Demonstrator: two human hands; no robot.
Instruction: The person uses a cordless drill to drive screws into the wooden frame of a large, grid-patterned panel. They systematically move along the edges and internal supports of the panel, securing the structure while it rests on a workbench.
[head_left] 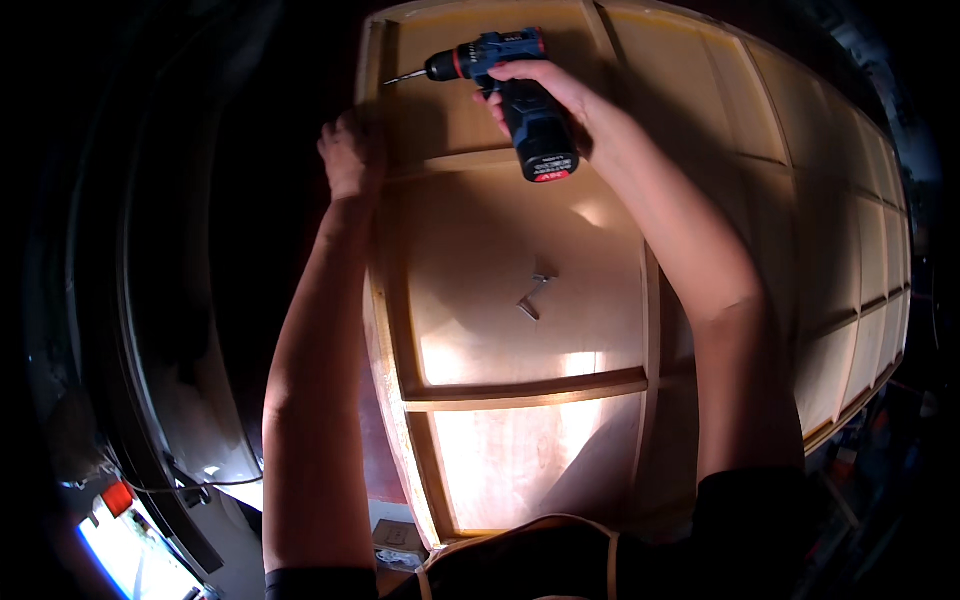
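Observation:
A large pale wooden panel [500, 230], divided by raised slats, spreads out in front of me. Around the grip of a blue and black cordless drill [500, 50] my right hand [565, 85] is closed. The drill lies over the far left compartment, its long bit pointing left toward the outer rail [376, 60]. My left hand [350, 155] is closed at that same rail, just nearer than the bit tip; some of its fingers are in shadow. In a compartment between my forearms lies a small metal piece [528, 308] with a thin bent part.
A cross slat [530, 388] stands up from the panel near me. Below its near left corner sits a small brown box [400, 538]. At the lower left are a bright lit surface [140, 550] and an orange-red object [117, 498]. Deep shadow surrounds the panel.

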